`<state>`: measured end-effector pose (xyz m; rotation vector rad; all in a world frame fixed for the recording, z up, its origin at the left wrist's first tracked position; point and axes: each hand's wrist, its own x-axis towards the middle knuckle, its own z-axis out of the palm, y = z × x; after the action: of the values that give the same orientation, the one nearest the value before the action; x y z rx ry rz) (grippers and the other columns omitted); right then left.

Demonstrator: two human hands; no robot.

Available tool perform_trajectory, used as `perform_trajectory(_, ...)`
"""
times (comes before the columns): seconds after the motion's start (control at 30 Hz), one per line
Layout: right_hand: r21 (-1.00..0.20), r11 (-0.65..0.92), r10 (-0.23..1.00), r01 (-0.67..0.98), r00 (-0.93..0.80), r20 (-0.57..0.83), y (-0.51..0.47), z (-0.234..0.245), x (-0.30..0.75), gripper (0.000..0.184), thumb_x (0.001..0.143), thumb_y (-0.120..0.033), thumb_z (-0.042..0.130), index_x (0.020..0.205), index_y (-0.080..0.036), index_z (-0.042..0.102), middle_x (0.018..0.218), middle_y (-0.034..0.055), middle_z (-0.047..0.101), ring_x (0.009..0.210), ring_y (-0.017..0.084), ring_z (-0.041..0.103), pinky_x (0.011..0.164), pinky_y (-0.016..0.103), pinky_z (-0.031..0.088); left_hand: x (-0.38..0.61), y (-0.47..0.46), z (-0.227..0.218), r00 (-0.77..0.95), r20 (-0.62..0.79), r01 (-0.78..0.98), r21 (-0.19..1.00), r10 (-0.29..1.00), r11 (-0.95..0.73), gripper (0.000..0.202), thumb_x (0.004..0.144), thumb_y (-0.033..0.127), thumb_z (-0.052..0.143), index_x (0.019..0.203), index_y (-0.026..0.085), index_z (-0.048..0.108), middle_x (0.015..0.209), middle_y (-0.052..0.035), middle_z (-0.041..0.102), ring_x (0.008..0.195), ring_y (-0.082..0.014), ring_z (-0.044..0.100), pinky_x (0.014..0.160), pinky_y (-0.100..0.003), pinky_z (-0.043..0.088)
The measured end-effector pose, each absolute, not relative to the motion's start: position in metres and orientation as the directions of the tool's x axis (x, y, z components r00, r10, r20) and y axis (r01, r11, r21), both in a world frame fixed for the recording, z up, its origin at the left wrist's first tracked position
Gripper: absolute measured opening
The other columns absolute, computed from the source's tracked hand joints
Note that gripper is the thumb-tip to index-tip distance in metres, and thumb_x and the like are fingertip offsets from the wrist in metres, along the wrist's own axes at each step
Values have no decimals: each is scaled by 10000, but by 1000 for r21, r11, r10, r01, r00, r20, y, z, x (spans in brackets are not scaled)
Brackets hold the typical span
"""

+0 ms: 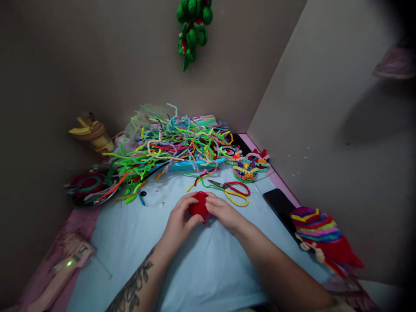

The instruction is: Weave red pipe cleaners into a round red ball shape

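A small red fuzzy piece point(198, 205), made of pipe cleaner, is held over the light blue table cover point(136, 242). My left hand point(178, 219) grips it from the left with curled fingers. My right hand point(222, 212) pinches it from the right. A short red end sticks out below the piece. Scissors with red and yellow handles point(232, 191) lie just beyond my right hand.
A big heap of coloured pipe cleaners point(175, 141) fills the back. Small finished pieces point(249, 167) sit at right, a black phone point(281, 206) near the wall, a striped craft point(320, 236) at front right, a pink tool point(66, 264) at left, a green figure point(193, 30) on the wall.
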<state>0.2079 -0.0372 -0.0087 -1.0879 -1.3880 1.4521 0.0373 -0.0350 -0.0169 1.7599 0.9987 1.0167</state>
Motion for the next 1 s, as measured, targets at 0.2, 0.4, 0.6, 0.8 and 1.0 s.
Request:
perform_trajectory(0.2, -999, -15, 969, 37, -246, -24, -36, -4, 207, 322, 818, -439, 530, 649, -176, 613, 932, 55, 530, 972, 225, 530, 911, 385, 405, 39, -36, -15, 325, 212, 220, 931, 922, -291, 283, 757, 212, 652, 1020, 217, 546, 1234, -117, 541, 1153, -241, 533, 868, -386, 502)
perform_trajectory(0.4, -908, 227, 972, 352, -21, 235, -43, -4, 201, 165, 808, -259, 540, 959, -223, 594, 1097, 76, 529, 1075, 227, 509, 924, 399, 419, 39, -33, -18, 161, 159, 193, 963, 974, -189, 290, 745, 247, 653, 997, 190, 521, 1185, -121, 558, 1080, -240, 580, 824, -386, 529)
perform_trajectory(0.6, -686, 406, 885, 604, -73, 460, -54, 2, 190, 73, 776, -225, 638, 845, -219, 614, 909, 54, 530, 930, 217, 513, 843, 369, 437, 35, -34, -22, 129, 336, 402, 842, 933, -359, 295, 781, 202, 604, 1058, 204, 503, 1209, -114, 553, 1127, -232, 545, 894, -412, 494)
perform_trajectory(0.8, -627, 364, 890, 689, -57, 453, -55, 1, 185, 36, 808, -177, 572, 786, -200, 587, 853, 57, 541, 873, 218, 500, 792, 373, 436, 36, -38, -17, 189, 495, 530, 676, 848, -512, 293, 789, 182, 603, 1062, 203, 499, 1195, -116, 563, 1117, -220, 543, 926, -407, 469)
perform_trajectory(1.0, -548, 397, 875, 736, -124, 467, -54, 1, 188, 109, 835, -121, 486, 809, -197, 560, 893, 75, 567, 898, 230, 494, 820, 388, 422, 36, -36, -20, 205, 478, 543, 671, 854, -505, 296, 792, 193, 603, 1067, 208, 495, 1165, -107, 583, 1099, -218, 558, 917, -397, 476)
